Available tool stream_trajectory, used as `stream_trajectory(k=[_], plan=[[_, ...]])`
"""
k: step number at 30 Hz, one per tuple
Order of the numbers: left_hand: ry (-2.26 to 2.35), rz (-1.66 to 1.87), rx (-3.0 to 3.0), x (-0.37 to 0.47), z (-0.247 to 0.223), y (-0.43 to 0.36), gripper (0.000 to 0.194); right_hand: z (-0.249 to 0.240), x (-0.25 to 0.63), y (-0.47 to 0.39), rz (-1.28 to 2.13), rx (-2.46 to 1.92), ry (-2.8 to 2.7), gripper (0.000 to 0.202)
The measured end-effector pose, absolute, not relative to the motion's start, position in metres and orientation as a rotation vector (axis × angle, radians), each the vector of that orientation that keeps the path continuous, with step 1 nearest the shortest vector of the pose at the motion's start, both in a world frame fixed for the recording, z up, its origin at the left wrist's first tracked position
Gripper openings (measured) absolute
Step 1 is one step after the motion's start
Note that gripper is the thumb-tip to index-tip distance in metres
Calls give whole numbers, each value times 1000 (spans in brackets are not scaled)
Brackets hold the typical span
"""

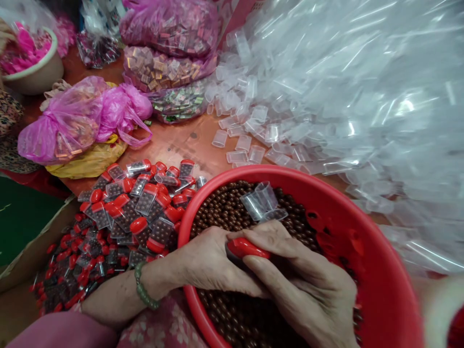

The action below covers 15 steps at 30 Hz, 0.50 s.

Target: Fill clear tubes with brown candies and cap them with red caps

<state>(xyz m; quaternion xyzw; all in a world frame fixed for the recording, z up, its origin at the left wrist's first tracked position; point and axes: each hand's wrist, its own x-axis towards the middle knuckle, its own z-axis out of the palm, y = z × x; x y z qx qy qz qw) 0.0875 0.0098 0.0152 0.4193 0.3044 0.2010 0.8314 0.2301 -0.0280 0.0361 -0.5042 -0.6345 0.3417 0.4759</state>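
Over a red basin [308,181] of brown candy balls [224,205], my two hands meet around one small candy container [250,247] with a glossy red cap. My left hand [213,261], a green bead bracelet on its wrist, is closed around the container's body, which is mostly hidden. My right hand [304,275] has its thumb and fingers closed on the red cap. Just beyond my fingers, several clear plastic tubes [263,200] lie on the candy balls. A heap of filled containers with red caps [145,203] lies left of the basin.
Loose clear tubes [250,150] and a large clear plastic bag [344,87] spread over the back right. Tied pink bags [65,121] and stacked bags of small boxes [163,67] stand at the back left. Beyond them, another person's hand [5,36] is at a white bowl [47,67].
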Motion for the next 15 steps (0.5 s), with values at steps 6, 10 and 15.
stream_trajectory(k=[6,10,15], plan=[[633,424,984,88,5,7,14,30,230,-30,822,-1209,-1540,42],[615,410,971,88,2,7,14,23,224,-34,787,-1243,-1481,30],[643,477,969,89,5,8,19,18,218,-36,774,-1286,-1401,20]])
